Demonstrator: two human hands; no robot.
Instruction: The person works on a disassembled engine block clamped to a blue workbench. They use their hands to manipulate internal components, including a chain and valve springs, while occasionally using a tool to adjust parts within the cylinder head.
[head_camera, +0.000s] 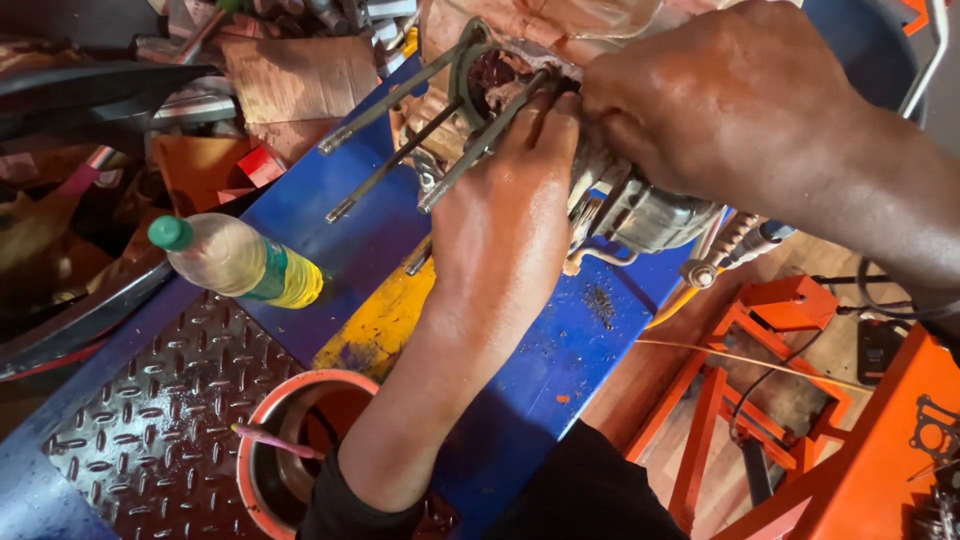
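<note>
A greasy metal engine block (640, 215) with several long studs (395, 158) sticking out to the left lies on a blue workbench (560, 370). My left hand (505, 225) reaches up from below, fingertips pressed at the engine's open bore among the studs. My right hand (720, 95) comes in from the right and grips the top of the engine beside the bore. What the fingertips pinch is hidden.
A plastic bottle (235, 260) with a green cap lies on the bench at left. A round red-rimmed bowl (290, 450) sits on the chequer plate (150, 420) below. Scrap cardboard and metal parts (290, 80) pile behind. Orange metal stands (780, 370) stand at right.
</note>
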